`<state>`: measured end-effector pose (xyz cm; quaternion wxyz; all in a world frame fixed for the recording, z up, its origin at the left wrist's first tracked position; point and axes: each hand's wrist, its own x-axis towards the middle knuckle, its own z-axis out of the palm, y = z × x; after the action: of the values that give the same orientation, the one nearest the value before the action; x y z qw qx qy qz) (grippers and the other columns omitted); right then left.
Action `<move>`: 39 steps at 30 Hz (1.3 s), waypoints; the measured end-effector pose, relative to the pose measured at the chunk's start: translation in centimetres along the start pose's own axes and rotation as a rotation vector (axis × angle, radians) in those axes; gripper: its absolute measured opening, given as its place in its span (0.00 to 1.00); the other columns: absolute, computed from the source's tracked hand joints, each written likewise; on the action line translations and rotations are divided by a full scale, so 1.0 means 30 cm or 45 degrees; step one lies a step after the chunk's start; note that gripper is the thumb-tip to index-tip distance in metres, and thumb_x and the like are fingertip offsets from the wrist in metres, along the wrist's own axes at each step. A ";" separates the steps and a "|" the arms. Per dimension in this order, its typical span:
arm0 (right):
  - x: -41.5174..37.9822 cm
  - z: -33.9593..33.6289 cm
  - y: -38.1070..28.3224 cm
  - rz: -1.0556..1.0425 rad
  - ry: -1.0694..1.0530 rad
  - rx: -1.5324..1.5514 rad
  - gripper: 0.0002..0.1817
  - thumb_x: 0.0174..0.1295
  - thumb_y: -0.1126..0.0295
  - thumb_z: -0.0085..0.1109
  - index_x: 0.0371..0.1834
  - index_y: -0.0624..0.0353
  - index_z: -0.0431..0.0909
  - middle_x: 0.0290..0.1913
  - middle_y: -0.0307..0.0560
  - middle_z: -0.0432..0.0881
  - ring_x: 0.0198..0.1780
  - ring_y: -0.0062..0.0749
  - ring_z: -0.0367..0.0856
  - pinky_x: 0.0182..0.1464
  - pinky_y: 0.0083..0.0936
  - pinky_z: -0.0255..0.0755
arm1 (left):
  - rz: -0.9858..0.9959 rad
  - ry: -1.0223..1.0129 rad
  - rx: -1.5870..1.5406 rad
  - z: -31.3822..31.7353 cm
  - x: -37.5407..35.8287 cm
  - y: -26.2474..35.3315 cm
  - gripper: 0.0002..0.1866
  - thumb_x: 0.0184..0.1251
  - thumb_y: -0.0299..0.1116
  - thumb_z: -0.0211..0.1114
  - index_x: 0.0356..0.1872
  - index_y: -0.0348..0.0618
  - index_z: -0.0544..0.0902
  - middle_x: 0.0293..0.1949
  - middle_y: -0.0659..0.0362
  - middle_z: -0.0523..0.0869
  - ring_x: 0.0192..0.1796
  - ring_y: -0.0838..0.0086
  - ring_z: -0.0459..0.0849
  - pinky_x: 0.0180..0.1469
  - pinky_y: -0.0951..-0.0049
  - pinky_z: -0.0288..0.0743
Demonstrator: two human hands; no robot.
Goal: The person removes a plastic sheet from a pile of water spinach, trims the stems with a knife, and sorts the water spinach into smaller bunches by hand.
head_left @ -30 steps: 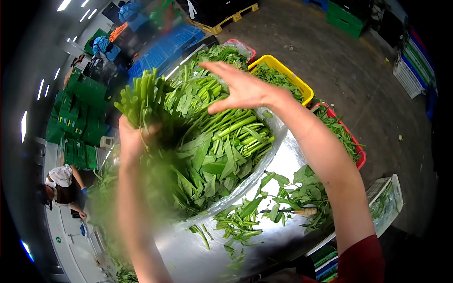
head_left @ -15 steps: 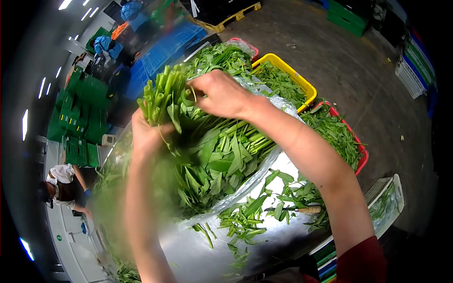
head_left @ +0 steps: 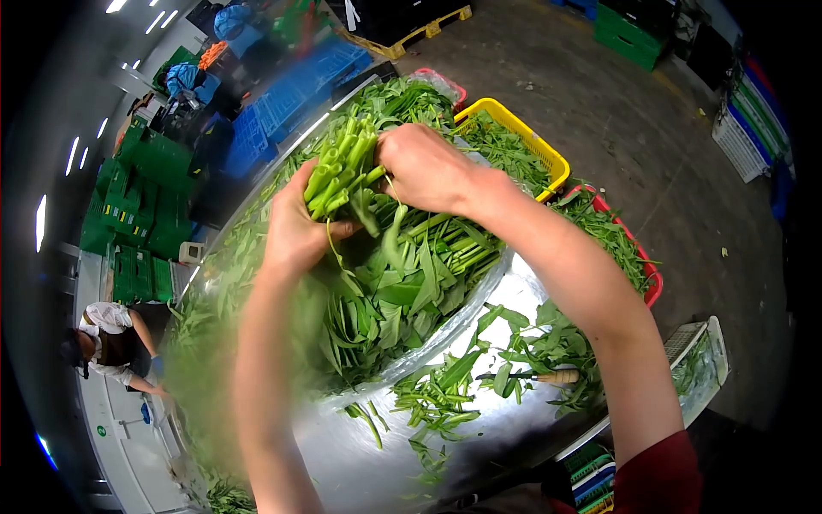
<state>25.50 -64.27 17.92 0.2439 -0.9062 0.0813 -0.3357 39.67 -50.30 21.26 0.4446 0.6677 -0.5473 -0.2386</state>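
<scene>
Legible text: none for certain | Round green sticker (head_left: pixel 101 431) on white surface (head_left: pixel 111 407), well apart from left hand (head_left: pixel 294 228), below it and to its left: pale mark, too small to read | Label strips (head_left: pixel 128 219) on stacked green crates (head_left: pixel 154 164), left of that hand: unreadable

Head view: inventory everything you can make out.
stem bundle: one, green, centre
greens pile: one, green, below bundle
plastic sheet: one, clear, around pile
table: one, silver, underneath
knife: one, wooden-handled, on table
loose leaves: many, green, around knife
yellow basket: one, yellow, beyond table
red baskets: two, red, flanking yellow basket
green crates: several, green, background
blue crates: several, blue, upper left
other crates: several, mixed colours, right
pallet: one, yellow, top
people: three, blue or white clothing, left
left hand: one, bare, gripping bundle
right hand: one, bare, at bundle
</scene>
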 end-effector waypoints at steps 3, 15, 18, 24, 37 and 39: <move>-0.006 0.009 -0.041 0.016 0.117 0.254 0.04 0.44 0.79 0.57 0.22 0.69 0.79 0.27 0.67 0.78 0.33 0.58 0.81 0.38 0.39 0.76 | 0.030 0.095 0.141 -0.009 -0.027 0.004 0.33 0.33 0.15 0.73 0.50 0.37 0.76 0.42 0.61 0.85 0.44 0.78 0.81 0.51 0.76 0.74; -0.178 0.192 -0.034 0.202 -0.473 -0.363 0.31 0.70 0.45 0.35 0.68 0.55 0.62 0.67 0.55 0.65 0.69 0.42 0.61 0.73 0.43 0.48 | 0.634 1.111 0.168 -0.475 -0.571 0.083 0.24 0.49 0.15 0.67 0.51 0.36 0.77 0.43 0.57 0.84 0.44 0.71 0.82 0.49 0.69 0.78; -0.219 0.200 -0.054 -0.011 0.052 -0.436 0.28 0.68 0.52 0.46 0.65 0.58 0.64 0.64 0.58 0.68 0.67 0.47 0.64 0.70 0.43 0.53 | 0.494 1.139 0.525 -0.573 -0.874 0.256 0.25 0.49 0.16 0.67 0.53 0.36 0.77 0.43 0.57 0.85 0.44 0.70 0.82 0.50 0.69 0.77; -0.630 0.134 -0.373 0.306 0.035 0.145 0.11 0.62 0.64 0.55 0.44 0.55 0.77 0.40 0.49 0.81 0.40 0.46 0.81 0.41 0.38 0.75 | -0.360 0.312 1.373 -0.355 -1.215 0.257 0.30 0.45 0.16 0.66 0.56 0.37 0.75 0.39 0.51 0.86 0.39 0.64 0.85 0.46 0.67 0.78; -1.302 0.263 -0.503 0.590 -0.319 -0.822 0.21 0.48 0.76 0.61 0.49 0.58 0.75 0.48 0.50 0.77 0.53 0.46 0.73 0.57 0.40 0.64 | -0.728 0.053 1.048 -0.120 -1.658 -0.497 0.56 0.30 0.38 0.81 0.67 0.41 0.59 0.65 0.42 0.64 0.66 0.48 0.64 0.67 0.54 0.59; -1.281 0.263 -0.448 0.528 -0.343 -0.956 0.22 0.47 0.77 0.61 0.50 0.58 0.75 0.47 0.48 0.77 0.52 0.44 0.73 0.57 0.40 0.64 | -0.692 0.065 1.037 -0.151 -1.686 -0.476 0.56 0.32 0.40 0.80 0.68 0.40 0.58 0.67 0.42 0.61 0.69 0.48 0.59 0.70 0.53 0.53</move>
<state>1.13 -37.59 -2.44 -0.0314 -0.9321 0.3450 -0.1060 36.20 -1.03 2.77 0.0822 0.9118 -0.3908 -0.0960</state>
